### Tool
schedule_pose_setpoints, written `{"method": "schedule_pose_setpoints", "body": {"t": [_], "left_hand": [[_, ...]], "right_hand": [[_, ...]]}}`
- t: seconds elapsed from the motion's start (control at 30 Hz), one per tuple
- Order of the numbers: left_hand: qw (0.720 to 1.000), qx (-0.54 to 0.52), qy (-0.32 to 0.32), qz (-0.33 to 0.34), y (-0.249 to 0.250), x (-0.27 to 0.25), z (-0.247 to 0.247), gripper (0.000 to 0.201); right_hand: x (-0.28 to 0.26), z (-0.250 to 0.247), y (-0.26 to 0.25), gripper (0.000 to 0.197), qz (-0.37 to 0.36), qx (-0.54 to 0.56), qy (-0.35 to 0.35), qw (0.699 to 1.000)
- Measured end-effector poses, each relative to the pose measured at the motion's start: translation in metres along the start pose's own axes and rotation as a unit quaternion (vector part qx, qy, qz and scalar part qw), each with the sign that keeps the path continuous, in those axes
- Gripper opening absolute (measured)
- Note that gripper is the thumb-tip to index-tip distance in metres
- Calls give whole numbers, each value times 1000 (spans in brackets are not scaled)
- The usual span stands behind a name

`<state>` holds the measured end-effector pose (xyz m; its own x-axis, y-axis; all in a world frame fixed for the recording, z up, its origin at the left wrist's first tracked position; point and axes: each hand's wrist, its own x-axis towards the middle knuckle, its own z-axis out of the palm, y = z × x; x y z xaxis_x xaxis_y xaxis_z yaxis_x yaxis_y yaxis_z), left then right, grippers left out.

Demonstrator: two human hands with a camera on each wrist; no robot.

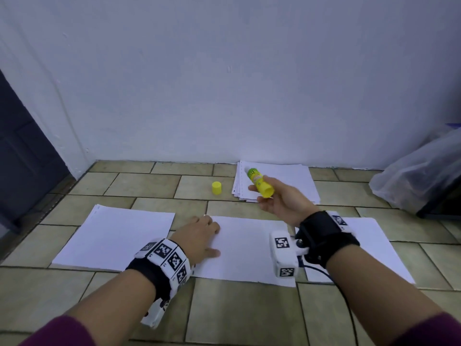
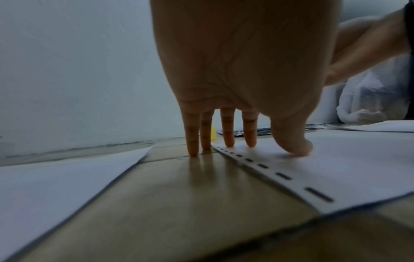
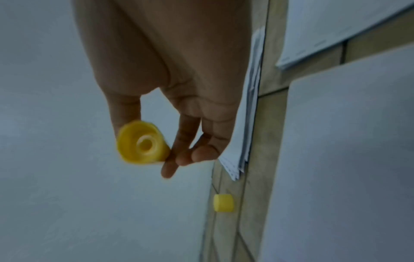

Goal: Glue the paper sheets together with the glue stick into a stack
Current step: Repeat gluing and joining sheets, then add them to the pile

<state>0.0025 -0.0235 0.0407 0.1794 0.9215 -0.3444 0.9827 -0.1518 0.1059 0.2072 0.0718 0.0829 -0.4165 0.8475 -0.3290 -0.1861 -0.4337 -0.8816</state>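
Three white paper sheets lie side by side on the tiled floor: a left sheet (image 1: 114,236), a middle sheet (image 1: 247,250) and a right sheet (image 1: 369,248). My left hand (image 1: 199,236) rests flat on the middle sheet's left edge (image 2: 257,159), fingers straight, some fingertips (image 2: 193,152) on the tile. My right hand (image 1: 282,198) holds the uncapped yellow-green glue stick (image 1: 259,182) in the air above the far paper pile (image 1: 294,178). The stick's yellow base (image 3: 142,143) faces the right wrist camera. Its yellow cap (image 1: 216,188) stands on the floor.
A pale wall (image 1: 224,83) runs along the back of the floor. A clear plastic bag (image 1: 419,176) sits at the right, and a dark door or panel (image 1: 22,151) at the left. Bare tiles (image 1: 237,315) lie in front of the sheets.
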Motion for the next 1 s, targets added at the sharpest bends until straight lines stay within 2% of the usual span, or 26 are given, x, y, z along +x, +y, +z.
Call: {"method": "schedule_pose_setpoints", "body": {"t": [0.07, 0.13, 0.2, 0.27, 0.4, 0.6, 0.67, 0.8, 0.9, 0.97, 1.0], "left_hand": [[1000, 4, 5, 8, -5, 1, -2, 55], [1000, -4, -5, 9, -11, 0, -4, 63], [1000, -4, -17, 15, -15, -1, -6, 73], [1000, -4, -12, 20, -18, 0, -5, 78], [999, -28, 5, 15, -22, 1, 4, 80], [999, -38, 19, 1, -20, 4, 4, 80], [999, -41, 23, -5, -19, 5, 3, 78], [998, -51, 12, -19, -19, 3, 4, 69], [999, -46, -2, -21, -21, 3, 3, 66], [998, -52, -10, -21, -22, 4, 2, 68], [998, -57, -13, -21, -22, 4, 1, 69]], "right_hand": [[17, 9, 13, 16, -30, -69, 20, 997], [33, 18, 22, 22, -72, -174, 70, 980], [48, 26, 28, 30, -116, -314, 127, 934], [61, 31, 35, 34, -125, -416, 159, 887], [75, 43, 48, 33, -127, -505, 151, 840], [75, 49, 48, 38, -137, -545, 130, 817], [76, 47, 47, 39, -125, -547, 117, 820], [64, 35, 36, 59, -106, -514, 76, 848], [38, 7, 20, 45, -148, -436, 92, 883], [18, -27, 9, 36, -154, -454, 124, 869], [8, -44, 3, 38, -137, -502, 141, 842]]}}
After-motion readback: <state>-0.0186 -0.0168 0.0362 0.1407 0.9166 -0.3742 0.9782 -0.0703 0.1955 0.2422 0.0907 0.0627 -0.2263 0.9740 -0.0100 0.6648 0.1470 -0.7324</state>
